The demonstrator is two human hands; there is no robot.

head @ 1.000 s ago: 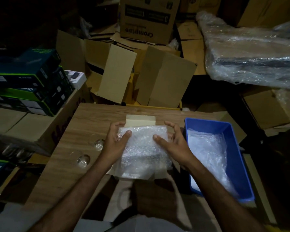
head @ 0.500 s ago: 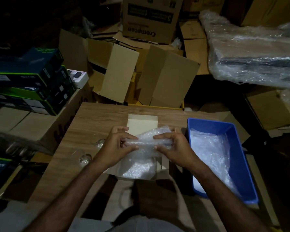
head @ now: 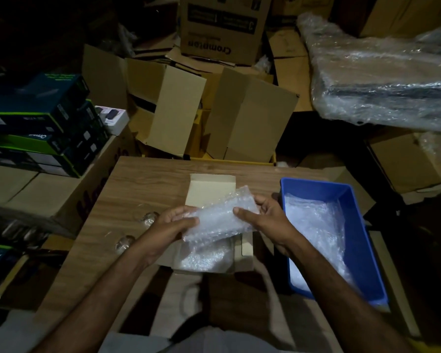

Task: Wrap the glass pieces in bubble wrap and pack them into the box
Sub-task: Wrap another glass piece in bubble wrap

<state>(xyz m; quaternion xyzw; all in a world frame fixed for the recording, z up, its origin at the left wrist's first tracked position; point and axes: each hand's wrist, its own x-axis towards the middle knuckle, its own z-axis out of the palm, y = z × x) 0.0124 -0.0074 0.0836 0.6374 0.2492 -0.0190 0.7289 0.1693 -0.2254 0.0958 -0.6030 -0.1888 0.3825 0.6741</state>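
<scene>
Left hand (head: 173, 225) and right hand (head: 262, 220) each grip an end of the bubble wrap bundle (head: 219, 217), now lifted off and rolled narrow above the open box (head: 209, 250) at the table's (head: 142, 184) near edge, apparently ready for packing.

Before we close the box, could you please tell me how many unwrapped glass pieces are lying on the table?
2: one glass piece beside the left hand, another nearer the left forearm. Others may be hidden inside bubble wrap.

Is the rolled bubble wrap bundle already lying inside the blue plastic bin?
No, both hands hold the rolled bubble wrap bundle above the small open cardboard box.
</scene>
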